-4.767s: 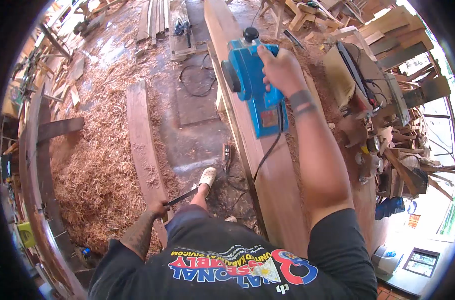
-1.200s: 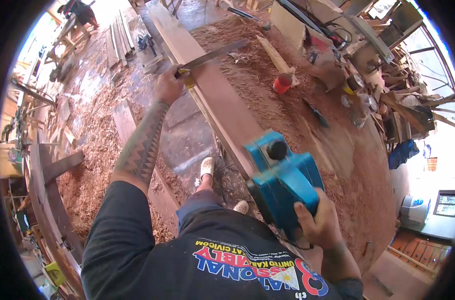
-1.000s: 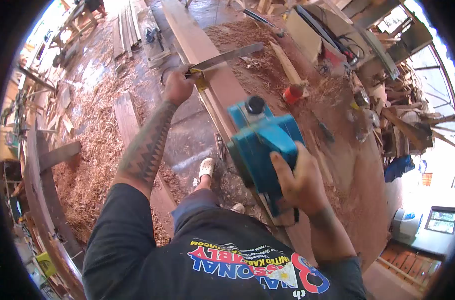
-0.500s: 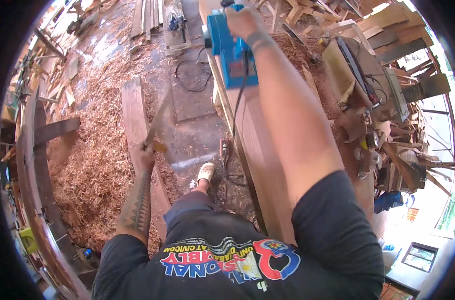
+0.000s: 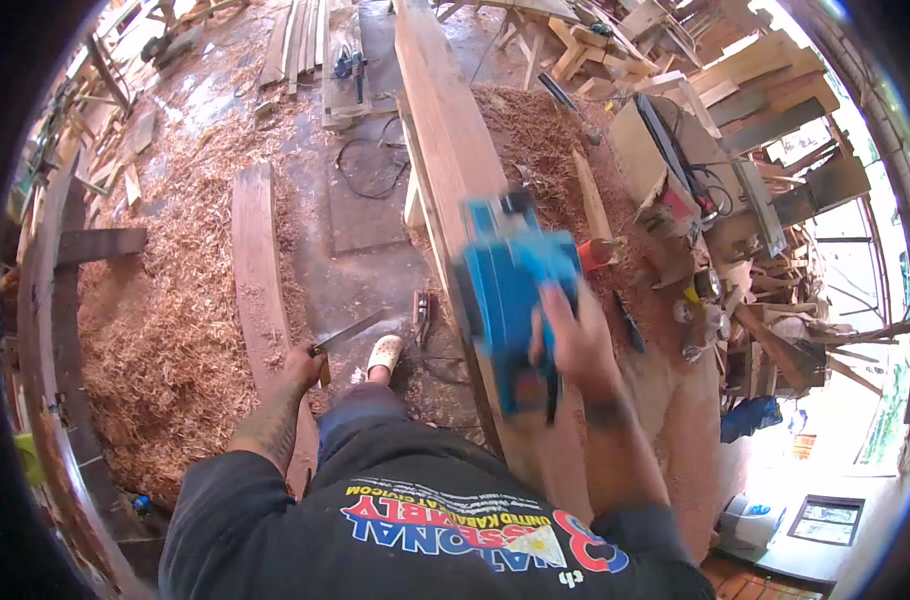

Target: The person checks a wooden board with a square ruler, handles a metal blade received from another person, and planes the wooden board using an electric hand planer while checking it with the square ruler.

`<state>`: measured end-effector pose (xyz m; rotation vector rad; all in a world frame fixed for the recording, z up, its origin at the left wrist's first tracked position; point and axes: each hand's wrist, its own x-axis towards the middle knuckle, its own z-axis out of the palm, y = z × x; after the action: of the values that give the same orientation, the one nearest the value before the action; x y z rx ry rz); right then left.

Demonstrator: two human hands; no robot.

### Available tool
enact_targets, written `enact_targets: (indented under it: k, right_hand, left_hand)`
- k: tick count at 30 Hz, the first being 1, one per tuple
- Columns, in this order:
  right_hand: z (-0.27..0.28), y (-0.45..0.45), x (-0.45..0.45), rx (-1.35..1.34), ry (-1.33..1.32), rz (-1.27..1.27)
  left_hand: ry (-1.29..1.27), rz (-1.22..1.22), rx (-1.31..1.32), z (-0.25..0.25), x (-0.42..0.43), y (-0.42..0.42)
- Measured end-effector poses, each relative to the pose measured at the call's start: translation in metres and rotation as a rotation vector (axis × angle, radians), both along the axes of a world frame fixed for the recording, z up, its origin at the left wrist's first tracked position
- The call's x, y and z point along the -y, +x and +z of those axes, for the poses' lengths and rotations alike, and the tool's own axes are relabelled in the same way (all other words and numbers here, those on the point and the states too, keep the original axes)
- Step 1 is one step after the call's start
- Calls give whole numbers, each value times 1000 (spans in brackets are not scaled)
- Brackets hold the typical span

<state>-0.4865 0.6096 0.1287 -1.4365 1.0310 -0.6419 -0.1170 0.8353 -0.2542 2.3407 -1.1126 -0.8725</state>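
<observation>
My right hand (image 5: 580,340) is wrapped around the handle of a blue electric planer (image 5: 510,285), blurred by motion. The planer is over a long reddish-brown timber beam (image 5: 443,120); whether its sole touches the wood I cannot tell. Low on the left, my left hand (image 5: 300,368) grips a try square with a thin metal blade (image 5: 353,328) and a yellowish stock (image 5: 324,372). Behind that hand, another plank (image 5: 257,235) lies among wood shavings.
Curly shavings (image 5: 165,350) cover the floor at left. A hand plane (image 5: 422,318) lies near my shoe (image 5: 384,356). A cable (image 5: 370,165) loops on the floor. An orange cup-like object (image 5: 597,253) sits right of the beam, with stacked timber (image 5: 775,75) beyond.
My right hand has drawn the planer back along the beam toward my body. The try square in my left hand has turned, its blade now pointing more to the right.
</observation>
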Motion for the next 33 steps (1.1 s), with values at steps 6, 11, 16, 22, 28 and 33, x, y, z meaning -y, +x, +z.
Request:
enact_targets:
  k: [6,11,16,22,28,33]
  right_hand:
    - [15,-98,-137,-144,134,-104]
    - [14,-47,-85,-133,101,-87]
    - [7,52,42,-71,-40,-33]
    - [-3,179,186,-53,-151,-6]
    - [-23,299,346,-109,-331,-3]
    - [-40,326,383,60,-163,35]
  left_hand:
    - [36,96,-106,-28,1,-25]
    - [116,56,-103,-22,-2,-25]
    - [202,50,-32,2,8,-9]
    - [179,137,-16,-29,13,27]
    - [154,264,6,-68,0,55]
    - [117,282,-16,-43,-3,63]
